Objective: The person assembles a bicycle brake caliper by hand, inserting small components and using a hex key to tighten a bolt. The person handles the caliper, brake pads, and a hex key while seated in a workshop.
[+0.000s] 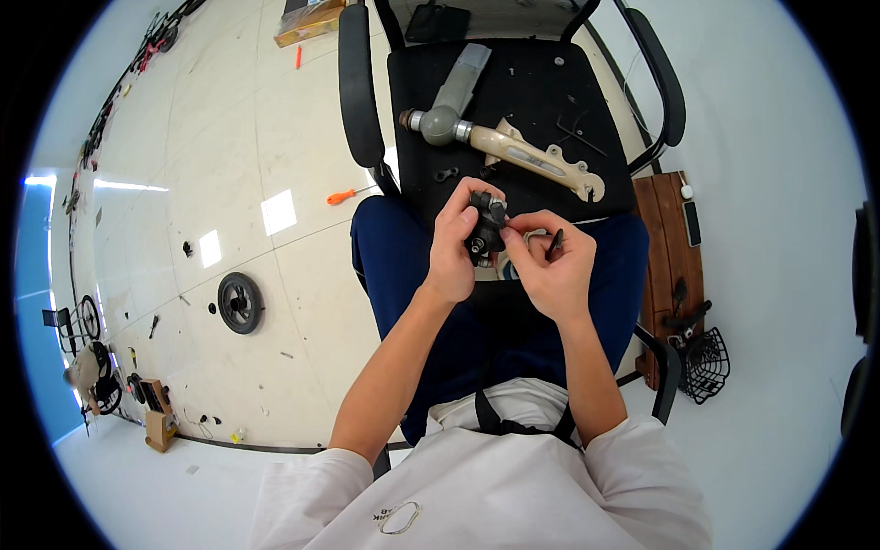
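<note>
In my left hand (pixel 454 247) I grip a compact black mechanical part (pixel 487 229) with a metal bolt end, held above my lap. Thumb and forefinger of my right hand (pixel 559 261) are pinched against its right side; their tips hide what they touch. A slim black piece (pixel 555 244) pokes out between the fingers of that hand, its kind unclear. Just beyond, on the black chair seat (pixel 532 82), lies a beige and grey metal fork (pixel 532 156). Near it are a small black fitting (pixel 446 174) and black hex keys (pixel 582 135).
An orange-handled screwdriver (pixel 342 197) and a small black wheel (pixel 240 302) lie on the tiled floor at left. To the right stand a wooden bench (pixel 662 238) and a black wire basket (pixel 704 365). Armrests (pixel 361 87) flank the seat. Far left, another person (pixel 87 371) is bent over.
</note>
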The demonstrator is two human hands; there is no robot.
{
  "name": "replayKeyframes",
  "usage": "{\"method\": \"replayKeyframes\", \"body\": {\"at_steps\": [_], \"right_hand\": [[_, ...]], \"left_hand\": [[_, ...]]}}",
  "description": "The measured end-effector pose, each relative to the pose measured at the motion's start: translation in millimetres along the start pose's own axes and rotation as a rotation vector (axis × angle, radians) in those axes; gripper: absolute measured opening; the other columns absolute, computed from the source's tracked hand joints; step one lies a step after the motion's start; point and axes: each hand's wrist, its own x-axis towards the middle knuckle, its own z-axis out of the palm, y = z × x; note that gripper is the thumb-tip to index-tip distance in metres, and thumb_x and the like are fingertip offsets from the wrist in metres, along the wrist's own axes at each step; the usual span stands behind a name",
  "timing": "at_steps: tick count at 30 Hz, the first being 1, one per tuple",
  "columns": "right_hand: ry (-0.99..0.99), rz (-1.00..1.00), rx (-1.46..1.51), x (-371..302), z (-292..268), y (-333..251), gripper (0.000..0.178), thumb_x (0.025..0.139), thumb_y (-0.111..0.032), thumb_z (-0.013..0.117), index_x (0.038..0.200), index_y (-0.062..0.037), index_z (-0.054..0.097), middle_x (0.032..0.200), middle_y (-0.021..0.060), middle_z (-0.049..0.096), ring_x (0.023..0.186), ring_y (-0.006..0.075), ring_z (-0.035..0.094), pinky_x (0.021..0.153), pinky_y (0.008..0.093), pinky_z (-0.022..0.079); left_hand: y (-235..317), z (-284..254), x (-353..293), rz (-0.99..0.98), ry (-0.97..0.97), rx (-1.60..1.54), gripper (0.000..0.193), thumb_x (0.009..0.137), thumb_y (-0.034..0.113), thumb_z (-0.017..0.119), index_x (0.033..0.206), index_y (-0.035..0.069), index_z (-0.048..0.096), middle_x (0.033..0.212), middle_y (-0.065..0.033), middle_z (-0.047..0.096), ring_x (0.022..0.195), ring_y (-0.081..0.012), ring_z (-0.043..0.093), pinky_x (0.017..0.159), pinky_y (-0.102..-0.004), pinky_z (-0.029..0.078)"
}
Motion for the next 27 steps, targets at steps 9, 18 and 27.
{"method": "replayKeyframes", "body": {"at_steps": [9, 18, 27], "right_hand": [[-0.046, 0.085, 0.129, -2.6, 0.3, 5.8, 0.007, 0.082, 0.004, 0.069, 0.088, 0.0031, 0.068, 0.053, -0.0083, 0.045, 0.046, -0.0041, 0.032, 0.045, 0.018, 0.024], [-0.097, 0.045, 0.099, -2.9, -13.2, 2.7, 0.01, 0.083, 0.007, 0.067, 0.093, 0.0047, 0.066, 0.059, -0.0079, 0.047, 0.05, -0.0035, 0.035, 0.049, 0.017, 0.026], [-0.297, 0.098, 0.251, -10.1, -44.0, -33.8, 0.02, 0.09, -0.006, 0.057, 0.107, 0.003, 0.063, 0.081, -0.0012, 0.053, 0.069, 0.0028, 0.041, 0.062, 0.0185, 0.032]], "left_hand": [[-9.4, -3.0, -0.2, 0.123, 0.037, 0.217, 0.045, 0.088, 0.043, 0.043, 0.101, 0.001, 0.053, 0.096, -0.0074, 0.054, 0.086, -0.0141, 0.056, 0.077, -0.0259, 0.044], [-11.2, -11.3, 1.0, 0.479, -0.044, 0.475, 0.041, 0.088, 0.037, 0.043, 0.095, -0.002, 0.053, 0.095, -0.0144, 0.055, 0.077, -0.0198, 0.055, 0.072, -0.0309, 0.045], [-1.3, -15.6, -2.9, 0.681, -0.107, 0.734, 0.034, 0.073, 0.022, 0.055, 0.096, -0.002, 0.058, 0.095, -0.0188, 0.055, 0.071, -0.0314, 0.056, 0.06, -0.0371, 0.047]]}}
